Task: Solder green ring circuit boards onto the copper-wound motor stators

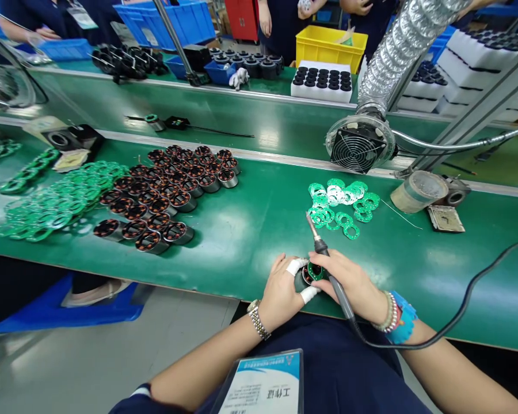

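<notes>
Near the front edge of the bench, my left hand (280, 294), with white tape on thumb and forefinger, is closed around a motor stator (300, 280). My right hand (357, 283) pinches a green ring-shaped circuit board (315, 272) at the stator's top; whether the board is fully seated I cannot tell. Lying across that same hand is a soldering iron (342, 296), its tip pointing up and away from me. Just beyond, loose green ring boards (336, 195) lie in a spread pile. Rows of copper-wound stators (168, 192) stand to the left.
A fume extractor fan (353, 148) hangs at the back. On the right are a round tub (419, 191) and a soldering sponge tray (445, 219). Panels of green boards (60, 198) cover the far left. The iron's black cable (461, 313) runs off right. Co-workers stand across the bench.
</notes>
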